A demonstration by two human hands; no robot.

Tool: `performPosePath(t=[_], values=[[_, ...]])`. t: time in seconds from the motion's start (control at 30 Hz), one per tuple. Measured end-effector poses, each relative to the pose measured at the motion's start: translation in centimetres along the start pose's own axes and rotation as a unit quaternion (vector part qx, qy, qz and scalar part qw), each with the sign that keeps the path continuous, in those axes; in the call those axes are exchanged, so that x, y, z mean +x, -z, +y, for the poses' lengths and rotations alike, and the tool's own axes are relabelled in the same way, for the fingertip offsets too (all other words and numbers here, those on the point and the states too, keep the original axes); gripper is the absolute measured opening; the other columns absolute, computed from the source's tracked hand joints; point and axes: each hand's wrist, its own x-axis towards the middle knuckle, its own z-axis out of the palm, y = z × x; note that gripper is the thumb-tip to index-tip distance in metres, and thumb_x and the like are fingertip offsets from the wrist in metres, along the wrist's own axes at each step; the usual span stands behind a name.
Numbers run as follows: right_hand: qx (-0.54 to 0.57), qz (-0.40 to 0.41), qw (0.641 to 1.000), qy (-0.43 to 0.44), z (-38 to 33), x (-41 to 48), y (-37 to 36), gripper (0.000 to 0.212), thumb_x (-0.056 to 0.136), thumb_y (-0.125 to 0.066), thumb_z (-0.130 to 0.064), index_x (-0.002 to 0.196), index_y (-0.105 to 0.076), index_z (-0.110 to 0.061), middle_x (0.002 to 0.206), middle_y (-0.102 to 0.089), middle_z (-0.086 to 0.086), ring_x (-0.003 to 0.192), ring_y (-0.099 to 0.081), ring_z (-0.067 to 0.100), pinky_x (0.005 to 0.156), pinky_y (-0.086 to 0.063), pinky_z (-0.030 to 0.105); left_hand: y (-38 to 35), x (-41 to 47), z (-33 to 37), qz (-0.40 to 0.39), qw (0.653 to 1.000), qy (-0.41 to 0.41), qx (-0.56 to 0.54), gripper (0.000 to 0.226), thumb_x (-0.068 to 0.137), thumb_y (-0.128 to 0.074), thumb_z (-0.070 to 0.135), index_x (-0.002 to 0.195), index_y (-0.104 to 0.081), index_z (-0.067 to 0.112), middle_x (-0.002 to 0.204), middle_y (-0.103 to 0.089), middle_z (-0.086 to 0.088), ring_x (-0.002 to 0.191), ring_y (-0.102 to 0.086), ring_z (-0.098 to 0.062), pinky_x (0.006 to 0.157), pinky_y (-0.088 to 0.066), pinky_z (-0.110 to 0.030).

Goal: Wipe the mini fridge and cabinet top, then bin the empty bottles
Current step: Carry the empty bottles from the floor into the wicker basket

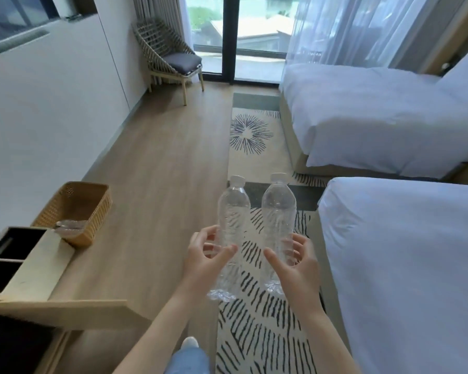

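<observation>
Bottles, two, clear plastic, white-capped, no liquid visible inside: left bottle point(233, 211) and right bottle point(278, 206). Both are held upright in mid-air, side by side with a narrow gap between them, above the striped rug point(254, 333).

Left hand point(203, 263): clamped on the lower half of the left bottle, thumb across the front, fingers curled behind and seen through the plastic.

Right hand point(297, 265): clamped likewise on the lower half of the right bottle, thumb in front, fingers wrapped round the far side.

Cabinet top point(65, 292): pale wood, at lower left, well apart from the hands.

Wicker basket point(76, 203): stands on the floor just beyond the cabinet top's far corner; a piece of crumpled clear plastic point(69, 226) lies inside.

Black compartment box point(16, 255): sits on the cabinet top near the wall.

Wooden floor point(160, 171): runs from the cabinet to the glass door point(254, 36).

Near bed point(403, 265) and far bed point(362, 112): white covers, along the right side, the rug beside them.

Woven chair point(168, 55): dark cushion, in the far corner beside the glass door.

Sheer curtain point(349, 28): hangs behind the far bed.
</observation>
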Motion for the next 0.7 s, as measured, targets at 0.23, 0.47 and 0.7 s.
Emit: performPosePath(t=[0.23,0.47,0.7], values=[[0.000,-0.025,1.000,-0.007,1.1,11.9,-4.4,0.057,0.066,-0.081,-0.053,0.113,-0.051,-0.041,0.109,-0.061,-0.017,0.098,-0.057,-0.010,0.078,-0.046,0.005,-1.0,12.2,-1.3,0.020,1.000,0.004,0.010,0.067,0.064,-0.075,0.056,0.123,-0.056,0.032,0.117,-0.057,0.012,0.098,-0.060,-0.004,0.067,-0.049,-0.007],[-0.004,-0.048,0.999,-0.003,-1.7,28.2,-9.3,0.059,0.071,-0.083,-0.049,0.119,-0.054,-0.031,0.111,-0.065,-0.011,0.102,-0.063,0.008,0.091,-0.055,0.039,-0.2,29.3,1.6,0.059,0.998,-0.005,-0.008,0.065,0.063,-0.077,0.063,0.120,-0.054,0.042,0.117,-0.057,0.019,0.097,-0.061,-0.001,0.070,-0.049,-0.015],[-0.008,-0.069,0.998,-0.004,-1.9,42.4,-13.0,0.057,0.074,-0.084,-0.040,0.120,-0.054,-0.026,0.110,-0.064,-0.010,0.107,-0.061,0.011,0.098,-0.051,0.045,-1.6,43.3,2.3,0.079,0.997,0.005,0.002,0.050,0.066,-0.078,0.054,0.110,-0.056,0.049,0.116,-0.057,0.017,0.091,-0.061,0.006,0.069,-0.052,-0.014]])
